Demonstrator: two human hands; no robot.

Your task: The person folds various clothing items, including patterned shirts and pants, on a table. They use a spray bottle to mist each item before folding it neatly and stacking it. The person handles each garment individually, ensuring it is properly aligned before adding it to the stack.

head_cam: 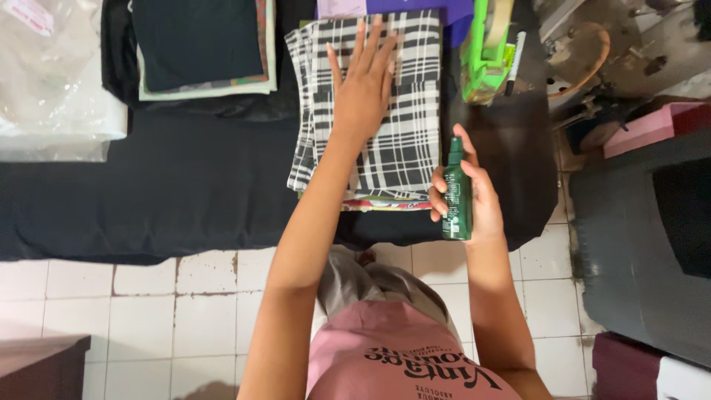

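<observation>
My left hand (363,81) lies flat, fingers spread, on a folded black-and-white plaid cloth (411,126) at the top of a small stack on a black cover (170,185). My right hand (474,196) grips a dark green spray bottle (457,194) upright, its nozzle pointing up, just to the right of the plaid stack's near corner. A strip of colourful fabric (381,204) shows under the plaid cloth.
A stack of dark folded clothes (200,44) sits at the far left-centre, clear plastic bags (52,74) at the far left. A green tape dispenser (485,52) and a marker (515,59) lie right of the plaid stack. White tiled floor (148,311) is near; dark furniture (644,244) stands right.
</observation>
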